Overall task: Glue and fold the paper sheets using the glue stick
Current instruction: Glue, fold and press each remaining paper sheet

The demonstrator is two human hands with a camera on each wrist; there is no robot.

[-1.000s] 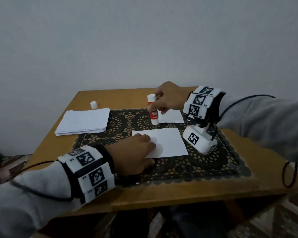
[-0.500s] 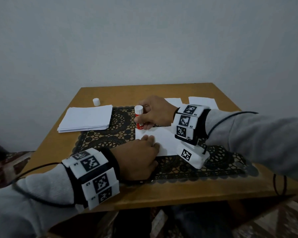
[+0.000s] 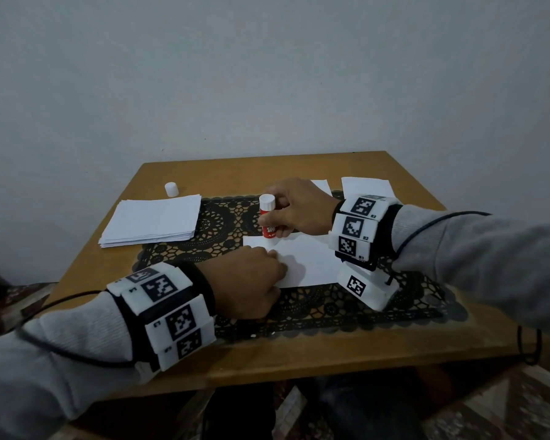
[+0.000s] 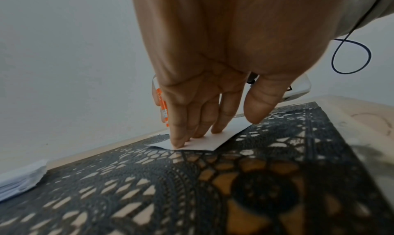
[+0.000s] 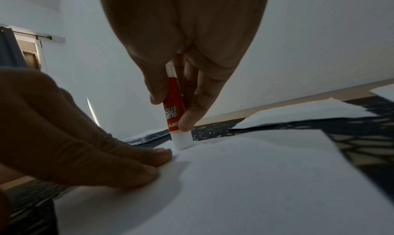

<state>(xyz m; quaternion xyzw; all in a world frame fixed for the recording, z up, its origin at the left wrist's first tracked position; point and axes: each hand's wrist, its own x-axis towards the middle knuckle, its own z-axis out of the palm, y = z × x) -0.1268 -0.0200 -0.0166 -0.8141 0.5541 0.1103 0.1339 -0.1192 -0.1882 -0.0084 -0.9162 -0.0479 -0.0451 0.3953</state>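
Right hand: fingers pinching glue stick, held upright, white tip down on far-left corner of paper sheet. Left hand: fingers straight, close together, pressing sheet's left edge flat. Sheet lies on black lace mat at worktop centre. Paper stack near left edge. White cap near far-left corner. Two more sheets toward far-right corner.
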